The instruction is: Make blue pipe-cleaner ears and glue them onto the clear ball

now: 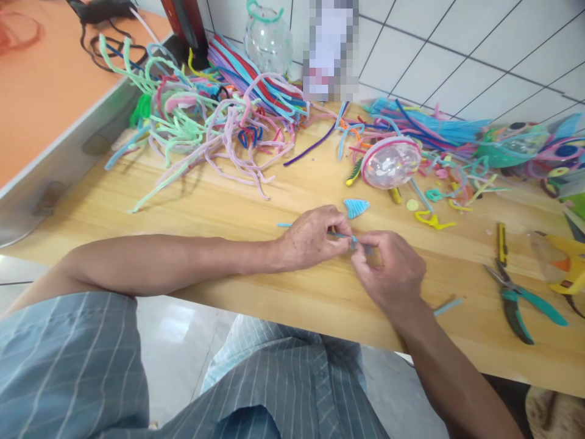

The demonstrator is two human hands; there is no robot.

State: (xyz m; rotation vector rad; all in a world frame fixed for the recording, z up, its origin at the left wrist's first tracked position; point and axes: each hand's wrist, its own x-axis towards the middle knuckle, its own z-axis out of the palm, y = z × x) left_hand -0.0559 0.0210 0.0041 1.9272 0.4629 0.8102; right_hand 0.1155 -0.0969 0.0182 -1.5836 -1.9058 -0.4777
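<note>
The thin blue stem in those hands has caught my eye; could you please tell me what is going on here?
A person at the pale wooden table pinches the thin light-blue fuzzy stem between the fingers of the left hand and right hand, held close together. One end sticks out beyond the left hand. Just past the hands lies a small light-blue triangular piece. Teal-handled pliers rest to the right, and a tangle of green and lilac fuzzy stems lies at the back left.

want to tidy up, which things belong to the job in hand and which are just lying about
Job:
blue pipe cleaner, in left hand and right hand
blue wrapped triangle, probably

Seemingly lying about:
teal-handled pliers
clear dome
purple pipe cleaner
</note>
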